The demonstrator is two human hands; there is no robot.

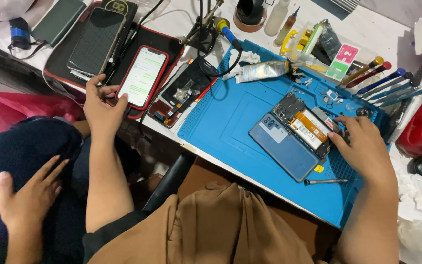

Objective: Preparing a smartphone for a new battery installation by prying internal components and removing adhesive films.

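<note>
My left hand rests at the lower edge of a red-cased phone whose screen is lit; the fingers are loosely curled and touch the case edge, closed on nothing. That phone lies on a dark red-trimmed pouch at the left of the table, beside a larger dark phone. My right hand rests on the blue work mat, fingertips pressed to the right end of an opened phone that shows its battery and circuit board. I cannot tell whether the fingers pinch a part there. A detached blue back cover lies just beside the opened phone, touching its lower-left side. A small metal tool lies on the mat below my right hand. A row of screwdrivers sits at the mat's upper right. Another person's hand rests flat on a dark-trousered leg at lower left.
</note>
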